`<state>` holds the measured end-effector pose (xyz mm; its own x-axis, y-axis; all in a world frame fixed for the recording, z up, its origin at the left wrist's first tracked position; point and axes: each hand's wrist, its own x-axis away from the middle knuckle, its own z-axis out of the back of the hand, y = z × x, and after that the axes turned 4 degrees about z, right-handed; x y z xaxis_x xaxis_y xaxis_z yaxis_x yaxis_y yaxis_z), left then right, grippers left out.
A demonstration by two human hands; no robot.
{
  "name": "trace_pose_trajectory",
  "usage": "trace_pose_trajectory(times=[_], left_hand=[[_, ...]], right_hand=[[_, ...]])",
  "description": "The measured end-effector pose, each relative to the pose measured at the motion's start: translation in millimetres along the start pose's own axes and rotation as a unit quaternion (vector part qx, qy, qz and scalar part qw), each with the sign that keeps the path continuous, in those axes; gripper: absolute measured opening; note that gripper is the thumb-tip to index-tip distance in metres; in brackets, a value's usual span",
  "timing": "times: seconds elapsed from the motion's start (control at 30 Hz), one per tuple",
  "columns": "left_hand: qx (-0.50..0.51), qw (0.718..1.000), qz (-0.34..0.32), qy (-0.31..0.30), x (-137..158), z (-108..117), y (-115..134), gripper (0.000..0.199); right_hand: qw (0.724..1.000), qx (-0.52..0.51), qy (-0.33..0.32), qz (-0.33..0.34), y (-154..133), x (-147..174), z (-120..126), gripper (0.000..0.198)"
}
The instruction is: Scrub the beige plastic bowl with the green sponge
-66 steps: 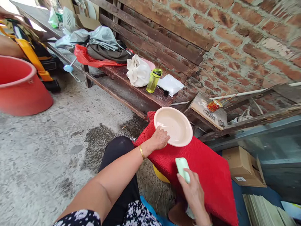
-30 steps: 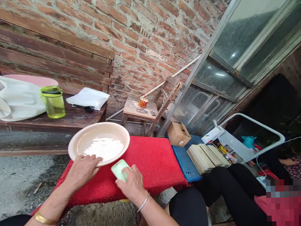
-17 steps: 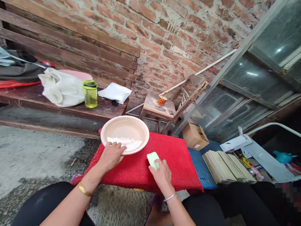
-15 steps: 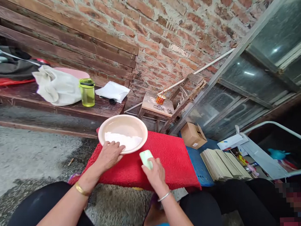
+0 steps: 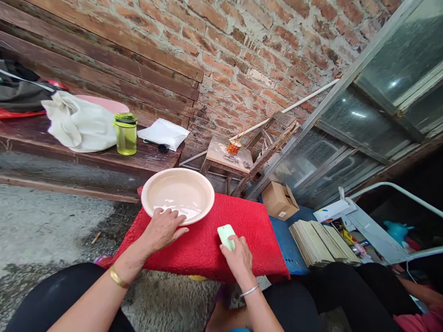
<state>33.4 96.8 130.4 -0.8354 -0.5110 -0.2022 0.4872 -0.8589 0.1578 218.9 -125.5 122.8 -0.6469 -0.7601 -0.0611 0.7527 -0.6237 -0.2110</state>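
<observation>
A cream basin (image 5: 149,185) sits on the red cloth (image 5: 252,223), with clear liquid and small bright glints inside it. My left hand (image 5: 163,228) is at the basin's near rim, fingers spread over the edge and thumb apart; its fingertips touch or lie just above the rim, I cannot tell which. A gold bracelet (image 5: 119,277) is on that wrist. Over the cloth, right of the basin, my right hand (image 5: 239,255) holds a pale green rounded bar (image 5: 226,233) with a small dark spot at its top end. Its exact kind does not show.
Behind at left, a wooden bench (image 5: 152,161) bears a white cloth bag (image 5: 82,125), a green bottle (image 5: 126,135) and a white packet (image 5: 165,133). A small stool (image 5: 217,151) holds a patterned cup (image 5: 234,147). At right are a cardboard box (image 5: 279,201), stacked boards (image 5: 311,242) and another person's sleeve (image 5: 426,318).
My right hand has moved right with the pale green bar, farther from the basin. The large white patch inside the basin has shrunk to small glints. The view has shifted slightly.
</observation>
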Motion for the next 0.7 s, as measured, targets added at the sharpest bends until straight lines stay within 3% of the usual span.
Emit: trace_pose_trajectory(times=[0.23,0.5,0.57,0.7], left_hand=[[-0.005,1.000,0.008,0.002,0,-4,4,0.023],[-0.035,0.999,0.006,-0.027,-2,0,4,0.022],[-0.039,0.999,0.004,-0.025,-2,-1,4,0.022],[-0.043,0.999,0.003,-0.012,-1,-2,3,0.020]], right_hand=[[0.992,-0.032,-0.041,0.114,-49,26,-26,0.031],[0.999,0.035,-0.027,-0.018,28,11,-3,0.041],[0.999,0.031,-0.028,0.001,25,16,-6,0.045],[0.994,-0.005,-0.050,0.094,-13,31,-24,0.041]])
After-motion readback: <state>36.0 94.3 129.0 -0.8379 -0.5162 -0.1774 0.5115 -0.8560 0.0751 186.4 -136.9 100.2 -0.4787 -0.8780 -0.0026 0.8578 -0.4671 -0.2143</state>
